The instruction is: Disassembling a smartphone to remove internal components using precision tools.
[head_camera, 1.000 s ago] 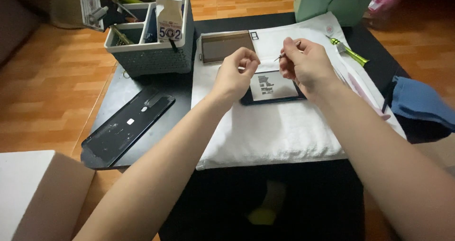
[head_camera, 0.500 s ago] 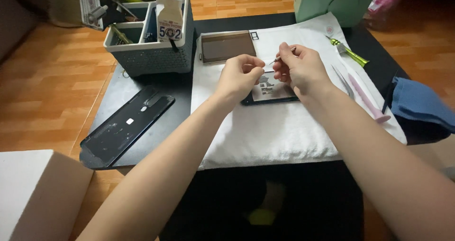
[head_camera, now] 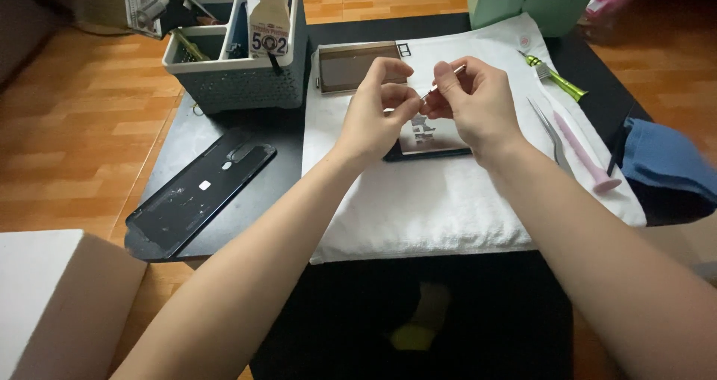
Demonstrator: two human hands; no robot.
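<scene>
The right hand (head_camera: 478,104) pinches a thin tool (head_camera: 441,85) whose long axis runs from 2 to 8 o'clock, its lower tip meeting the left hand's (head_camera: 377,107) closed grip just above the phone (head_camera: 429,137).

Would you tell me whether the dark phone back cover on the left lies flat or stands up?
Flat: the back cover lies with its inner side up on the black table, beside the white towel.

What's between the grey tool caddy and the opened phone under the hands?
Head view: a brownish rectangular panel lies on the white towel, between the caddy and the phone.
</scene>
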